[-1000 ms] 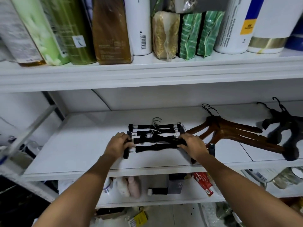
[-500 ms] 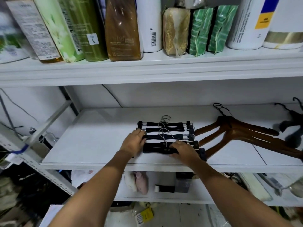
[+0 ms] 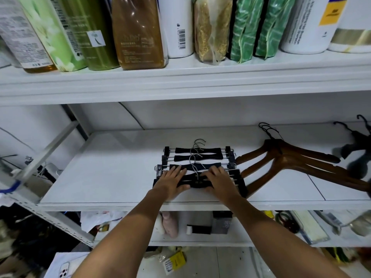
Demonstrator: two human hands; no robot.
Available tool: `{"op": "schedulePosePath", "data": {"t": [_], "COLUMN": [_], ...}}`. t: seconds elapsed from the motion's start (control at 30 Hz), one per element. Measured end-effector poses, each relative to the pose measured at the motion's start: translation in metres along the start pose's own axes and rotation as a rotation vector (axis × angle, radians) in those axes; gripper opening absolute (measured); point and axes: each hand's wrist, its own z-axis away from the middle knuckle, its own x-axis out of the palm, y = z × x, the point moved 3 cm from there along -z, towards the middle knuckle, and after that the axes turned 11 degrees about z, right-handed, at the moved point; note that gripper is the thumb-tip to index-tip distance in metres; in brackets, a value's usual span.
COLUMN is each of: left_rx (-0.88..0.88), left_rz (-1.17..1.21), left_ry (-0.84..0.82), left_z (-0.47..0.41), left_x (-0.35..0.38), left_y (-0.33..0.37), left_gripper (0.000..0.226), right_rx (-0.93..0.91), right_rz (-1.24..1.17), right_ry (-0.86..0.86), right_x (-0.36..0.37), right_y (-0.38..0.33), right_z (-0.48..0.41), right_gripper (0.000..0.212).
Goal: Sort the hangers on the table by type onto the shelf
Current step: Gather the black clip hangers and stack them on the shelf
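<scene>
Several black clip hangers (image 3: 198, 156) with wire hooks lie in a row on the white middle shelf (image 3: 112, 173). My left hand (image 3: 172, 181) and my right hand (image 3: 219, 181) both rest on the nearest black clip hanger (image 3: 197, 183). On each hand the fingers lie over its top and the thumb sits at its front edge. Right of the row lies a stack of brown wooden hangers (image 3: 291, 157). Black velvet hangers (image 3: 357, 149) lie at the far right, partly cut off.
Bottles and packets (image 3: 136, 33) crowd the upper shelf. The lower shelf (image 3: 200, 240) holds small boxes and a pink item (image 3: 170, 225). A metal brace (image 3: 46, 151) slants at the left. A phone (image 3: 64, 269) lies on white paper at the bottom left.
Both hands have slid inward from the clip ends toward the middle of the nearest hanger. That hanger now lies straighter, in line with the row.
</scene>
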Motion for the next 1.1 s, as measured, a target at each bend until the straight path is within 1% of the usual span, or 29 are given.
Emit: {"op": "schedulePosePath", "data": {"t": [0.07, 0.2, 0.3, 0.37, 0.4, 0.47, 0.53, 0.6, 0.63, 0.67, 0.83, 1.1], "left_rx": [-0.002, -0.012, -0.035, -0.067, -0.083, -0.114, -0.133, -0.142, -0.148, -0.153, -0.173, -0.176], "left_rz": [-0.016, -0.026, -0.040, -0.046, -0.057, -0.087, -0.104, -0.103, -0.100, -0.095, -0.083, -0.103], "left_ry": [-0.015, -0.020, -0.022, -0.038, -0.052, -0.075, -0.086, -0.093, -0.095, -0.096, -0.098, -0.080], "left_z": [-0.002, -0.006, -0.010, -0.014, -0.017, -0.021, -0.025, -0.029, -0.030, -0.033, -0.044, -0.055], "left_x": [0.002, 0.003, 0.001, -0.001, -0.002, -0.006, -0.009, -0.011, -0.011, -0.012, -0.014, -0.021], "left_y": [0.000, 0.000, 0.000, 0.000, -0.001, -0.003, -0.006, -0.009, -0.009, -0.010, -0.012, -0.014], "left_gripper": [0.068, 0.064, 0.060, 0.059, 0.060, 0.061, 0.063, 0.063, 0.063, 0.063, 0.065, 0.064], "right_rx": [0.059, 0.132, 0.132, 0.113, 0.105, 0.097, 0.104, 0.108, 0.103, 0.099, 0.080, 0.090], "right_rz": [0.032, 0.119, 0.166, 0.161, 0.157, 0.140, 0.125, 0.155, 0.165, 0.168, 0.189, 0.183], "right_ry": [0.031, -0.082, -0.165, -0.229, -0.256, -0.304, -0.340, -0.351, -0.356, -0.360, -0.369, -0.327], "right_x": [0.001, 0.011, 0.012, 0.008, 0.007, 0.004, 0.004, 0.008, 0.009, 0.011, 0.013, 0.019], "right_y": [0.003, 0.011, 0.011, 0.010, 0.010, 0.010, 0.010, 0.010, 0.010, 0.011, 0.015, 0.018], "right_z": [0.000, 0.000, -0.008, -0.014, -0.018, -0.024, -0.031, -0.038, -0.041, -0.044, -0.060, -0.077], "right_gripper": [0.064, 0.086, 0.098, 0.117, 0.122, 0.128, 0.124, 0.104, 0.098, 0.095, 0.096, 0.099]}}
